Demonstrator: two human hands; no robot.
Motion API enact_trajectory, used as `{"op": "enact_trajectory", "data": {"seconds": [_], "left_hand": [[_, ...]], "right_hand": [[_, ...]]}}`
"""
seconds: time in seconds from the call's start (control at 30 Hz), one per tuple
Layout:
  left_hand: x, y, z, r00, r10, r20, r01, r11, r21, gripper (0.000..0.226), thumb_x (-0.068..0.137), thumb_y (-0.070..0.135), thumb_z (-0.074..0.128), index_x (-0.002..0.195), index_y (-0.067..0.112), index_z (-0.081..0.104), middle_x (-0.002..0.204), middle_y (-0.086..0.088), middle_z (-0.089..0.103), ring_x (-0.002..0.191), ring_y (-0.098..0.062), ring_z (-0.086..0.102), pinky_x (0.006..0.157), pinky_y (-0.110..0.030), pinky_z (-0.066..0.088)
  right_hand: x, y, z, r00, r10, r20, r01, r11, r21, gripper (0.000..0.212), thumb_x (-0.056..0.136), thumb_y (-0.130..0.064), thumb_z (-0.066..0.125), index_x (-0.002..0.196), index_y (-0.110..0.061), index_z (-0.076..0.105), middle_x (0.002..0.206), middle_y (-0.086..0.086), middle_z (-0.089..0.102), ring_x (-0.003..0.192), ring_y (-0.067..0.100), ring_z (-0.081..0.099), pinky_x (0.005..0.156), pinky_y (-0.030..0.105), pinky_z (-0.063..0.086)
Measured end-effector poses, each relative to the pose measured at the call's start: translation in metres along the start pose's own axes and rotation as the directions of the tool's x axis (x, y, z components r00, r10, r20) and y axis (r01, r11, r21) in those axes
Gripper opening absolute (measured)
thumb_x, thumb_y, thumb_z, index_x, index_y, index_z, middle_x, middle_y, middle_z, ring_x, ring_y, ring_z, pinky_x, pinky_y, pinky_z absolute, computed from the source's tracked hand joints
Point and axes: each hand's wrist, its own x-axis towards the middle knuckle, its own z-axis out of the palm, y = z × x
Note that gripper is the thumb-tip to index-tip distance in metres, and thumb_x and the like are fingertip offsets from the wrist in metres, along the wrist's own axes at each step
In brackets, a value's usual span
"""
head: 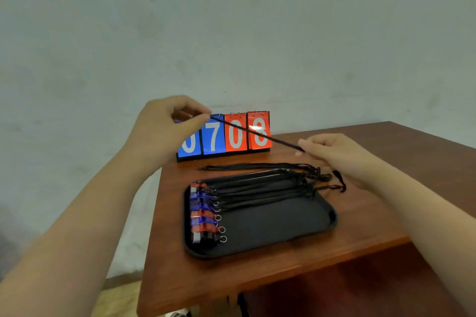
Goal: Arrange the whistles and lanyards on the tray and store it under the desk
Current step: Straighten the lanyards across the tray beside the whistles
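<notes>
Left forearm [64, 239] and right forearm [425, 226] come in low, over the table [373, 213]. One black tray [332, 216] sits near the table's front edge. The whistles [203, 213] are lined up along the tray's left end, rings pointing right, likely so the cords run straight. About seven: three red, three blue, one black. Black tray lanyards [257, 188] stretch rightward across it, too bunched to count. One loose lanyard [244, 167] lies on the table just behind the tray. One held lanyard [255, 132] is pulled taut above, probably to straighten it. The left hand [170, 126] pinches its upper end, the right hand [332, 154] pinches the lower. One scoreboard [224, 134] stands behind, four cards.
</notes>
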Motion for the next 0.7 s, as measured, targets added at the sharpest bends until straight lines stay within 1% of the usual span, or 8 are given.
{"op": "enact_trajectory", "data": {"seconds": [0.07,0.13,0.23,0.33,0.47,0.53,0.63,0.7], "left_hand": [[-0.022,-0.029,0.018,1.0,-0.014,-0.003,0.014,0.997,0.078,0.008,0.087,0.02,0.073,0.09,0.027,0.077,0.084,0.014,0.071,0.072,0.005,0.059,0.064,-0.004,0.041],[-0.043,-0.057,0.036,0.999,-0.036,0.008,0.034,0.992,0.124,0.012,0.087,0.019,0.073,0.091,0.03,0.076,0.088,0.018,0.07,0.078,0.008,0.061,0.07,-0.004,0.041],[-0.067,-0.094,0.055,0.992,-0.129,0.016,0.125,0.982,0.139,0.013,0.088,0.02,0.073,0.092,0.032,0.073,0.095,0.014,0.07,0.089,0.001,0.064,0.083,-0.01,0.046],[-0.085,-0.118,0.066,0.981,-0.191,-0.046,0.195,0.972,0.132,0.017,0.085,0.018,0.075,0.089,0.034,0.071,0.094,0.009,0.07,0.091,-0.007,0.065,0.088,-0.029,0.052],[-0.105,-0.132,0.074,0.967,-0.23,-0.108,0.234,0.972,0.026,0.02,0.085,0.015,0.076,0.087,0.035,0.072,0.093,0.008,0.07,0.092,-0.005,0.064,0.083,-0.017,0.047],[-0.111,-0.139,0.074,0.972,-0.213,-0.099,0.216,0.976,0.021,0.019,0.085,0.016,0.075,0.088,0.034,0.074,0.09,0.009,0.07,0.09,-0.007,0.065,0.08,-0.018,0.048],[-0.109,-0.15,0.072,0.983,-0.151,-0.107,0.161,0.983,0.086,0.021,0.084,0.013,0.075,0.09,0.034,0.076,0.086,0.011,0.069,0.087,-0.011,0.064,0.076,-0.017,0.047],[-0.108,-0.152,0.073,0.987,-0.13,-0.097,0.142,0.98,0.138,0.023,0.085,0.011,0.074,0.094,0.032,0.076,0.089,0.015,0.068,0.089,-0.008,0.063,0.077,-0.011,0.044]], "right_hand": [[-0.003,0.017,-0.003,0.999,0.033,-0.036,-0.04,0.97,-0.238,0.031,0.094,-0.045,0.058,0.078,-0.024,0.075,0.089,-0.009,0.073,0.078,0.011,0.064,0.072,0.025,0.043],[-0.004,0.034,-0.004,0.998,0.043,-0.043,-0.057,0.92,-0.388,0.029,0.094,-0.04,0.059,0.072,-0.026,0.072,0.09,-0.006,0.074,0.08,0.007,0.064,0.071,0.025,0.047],[-0.002,0.063,-0.003,0.996,0.071,-0.05,-0.086,0.852,-0.517,0.033,0.09,-0.046,0.062,0.065,-0.025,0.067,0.073,-0.009,0.068,0.07,0.006,0.061,0.069,0.031,0.05],[-0.003,0.084,-0.002,0.99,0.101,-0.102,-0.141,0.823,-0.551,0.038,0.09,-0.048,0.062,0.065,-0.02,0.063,0.06,-0.008,0.058,0.056,0.009,0.052,0.056,0.027,0.041],[-0.001,0.113,-0.001,0.977,0.138,-0.166,-0.201,0.86,-0.469,0.024,0.092,-0.037,0.064,0.074,-0.024,0.071,0.072,-0.001,0.068,0.064,0.02,0.061,0.06,0.032,0.042],[-0.002,0.124,0.001,0.978,0.171,-0.122,-0.203,0.918,-0.341,0.005,0.086,-0.028,0.073,0.083,-0.025,0.075,0.086,-0.006,0.072,0.082,0.013,0.066,0.072,0.03,0.046],[-0.008,0.135,0.007,0.979,0.192,-0.063,-0.201,0.962,-0.186,0.017,0.075,-0.027,0.083,0.09,-0.026,0.075,0.096,-0.015,0.07,0.096,-0.003,0.06,0.08,0.024,0.044],[-0.009,0.143,0.009,0.975,0.174,-0.138,-0.187,0.978,-0.091,0.01,0.077,-0.028,0.081,0.085,-0.025,0.076,0.09,-0.01,0.073,0.093,0.004,0.064,0.075,0.023,0.045]]}}
